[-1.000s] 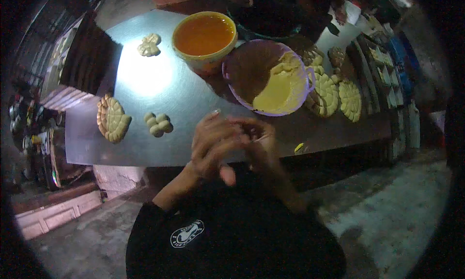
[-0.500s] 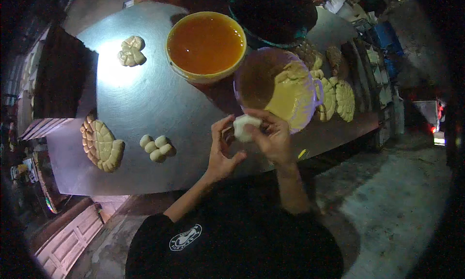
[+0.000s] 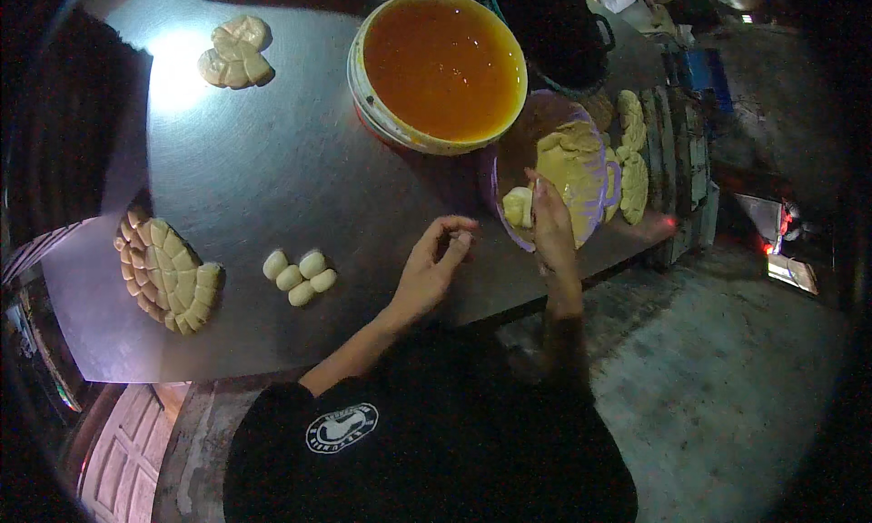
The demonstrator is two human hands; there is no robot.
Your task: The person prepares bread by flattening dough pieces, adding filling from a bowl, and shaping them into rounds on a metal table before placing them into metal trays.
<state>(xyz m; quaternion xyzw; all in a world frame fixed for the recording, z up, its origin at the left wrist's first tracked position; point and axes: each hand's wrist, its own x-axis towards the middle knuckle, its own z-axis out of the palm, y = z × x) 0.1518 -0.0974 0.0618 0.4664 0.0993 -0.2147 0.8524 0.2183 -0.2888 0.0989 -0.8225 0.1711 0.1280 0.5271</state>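
Note:
My left hand (image 3: 436,255) is over the steel table (image 3: 300,142), fingers curled with nothing visible in them. My right hand (image 3: 554,237), above the purple-handled basin (image 3: 570,173) of yellow batter, has a pale dough piece (image 3: 516,207) at its fingers. Left of my hands lies a group of several smooth dough balls (image 3: 311,265). A large cluster of segmented dough (image 3: 173,273) sits at the left, and a smaller cluster (image 3: 234,51) at the upper left. A bucket (image 3: 436,64) of orange liquid stands just behind the basin.
A dark tub (image 3: 559,51) stands behind the bucket. More shaped dough (image 3: 631,160) lies right of the basin, beside stacked trays. A dark rack (image 3: 64,123) borders the left. Concrete floor (image 3: 690,360) shows beyond the table's near right edge.
My hands, together around the dough piece half a second earlier, have separated: the right has moved over the basin with the piece, the left stays nearer the dough balls. The view has shifted.

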